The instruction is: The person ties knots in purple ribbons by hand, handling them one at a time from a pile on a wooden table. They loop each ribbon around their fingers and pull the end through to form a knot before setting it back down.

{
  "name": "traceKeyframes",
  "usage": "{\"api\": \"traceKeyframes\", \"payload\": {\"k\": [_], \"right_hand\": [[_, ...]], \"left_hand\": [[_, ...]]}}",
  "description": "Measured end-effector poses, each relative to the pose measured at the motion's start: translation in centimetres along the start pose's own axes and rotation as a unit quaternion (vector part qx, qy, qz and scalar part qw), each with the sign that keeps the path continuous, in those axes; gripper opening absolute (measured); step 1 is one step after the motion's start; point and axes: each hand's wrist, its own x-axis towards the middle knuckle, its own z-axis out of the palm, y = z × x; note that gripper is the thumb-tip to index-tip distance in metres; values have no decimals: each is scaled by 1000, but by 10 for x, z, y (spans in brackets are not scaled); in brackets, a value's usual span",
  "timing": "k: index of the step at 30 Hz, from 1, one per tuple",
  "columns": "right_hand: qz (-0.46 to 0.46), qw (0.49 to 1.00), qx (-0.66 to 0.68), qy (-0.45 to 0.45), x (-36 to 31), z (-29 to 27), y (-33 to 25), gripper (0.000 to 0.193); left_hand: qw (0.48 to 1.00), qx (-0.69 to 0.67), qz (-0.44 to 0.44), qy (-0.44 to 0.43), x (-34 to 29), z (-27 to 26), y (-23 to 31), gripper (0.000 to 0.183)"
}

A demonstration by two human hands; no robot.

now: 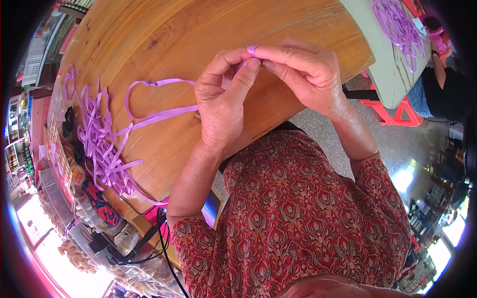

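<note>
While both hands pinch together, purple ribbon [253,49] loops between right hand [303,74] and left hand [223,99] fingertips (tail trailing left).

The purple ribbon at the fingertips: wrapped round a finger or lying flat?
Wrapped: the purple ribbon loops over a fingertip of the right hand, pinched by the left hand.

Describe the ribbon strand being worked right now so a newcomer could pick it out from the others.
Start at the round wooden table. The left hand and right hand meet above its near edge, pinching one purple ribbon strand. It trails left across bare wood in an open loop toward the purple ribbon pile; unlike that tangle, it lies alone and its end curls over a fingertip.
</note>
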Motion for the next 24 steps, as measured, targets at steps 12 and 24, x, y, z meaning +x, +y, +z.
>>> {"api": "traceKeyframes", "payload": {"k": [12, 24], "right_hand": [[124, 980, 153, 12, 1, 2, 1, 21], [-254, 933, -250, -44, 13, -16, 12, 36]], "left_hand": [[998, 59, 14, 2, 0, -2, 0, 11], [992, 62, -98, 42, 1, 2, 7, 9]]}}
